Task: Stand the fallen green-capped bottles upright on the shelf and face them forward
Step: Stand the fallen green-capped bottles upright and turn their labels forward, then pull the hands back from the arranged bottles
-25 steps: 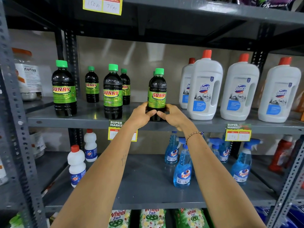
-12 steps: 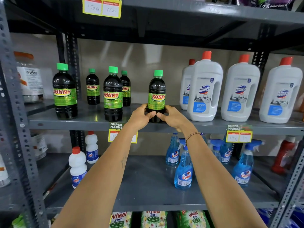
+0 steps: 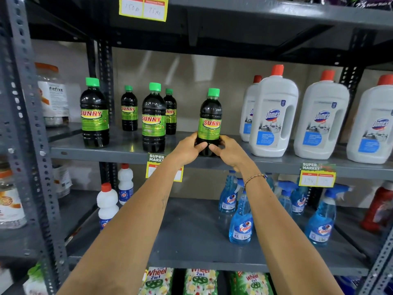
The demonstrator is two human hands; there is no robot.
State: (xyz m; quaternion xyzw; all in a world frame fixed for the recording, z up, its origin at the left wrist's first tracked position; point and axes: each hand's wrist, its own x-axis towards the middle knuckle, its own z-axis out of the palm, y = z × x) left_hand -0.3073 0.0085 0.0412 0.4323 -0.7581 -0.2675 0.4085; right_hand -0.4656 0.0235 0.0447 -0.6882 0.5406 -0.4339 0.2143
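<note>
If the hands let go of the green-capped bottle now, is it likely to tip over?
Probably not: the green-capped bottle stands upright on the shelf. It looks full of dark liquid, so likely heavy and steady. Still, it is tall and narrow, so a sideways push from the left hand or right hand could topple it.

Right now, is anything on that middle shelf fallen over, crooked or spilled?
Nothing stands out. All the dark green-capped Sunny bottles stand upright, labels forward, including the one held at its base by both hands, left and right. No spills show.
</note>
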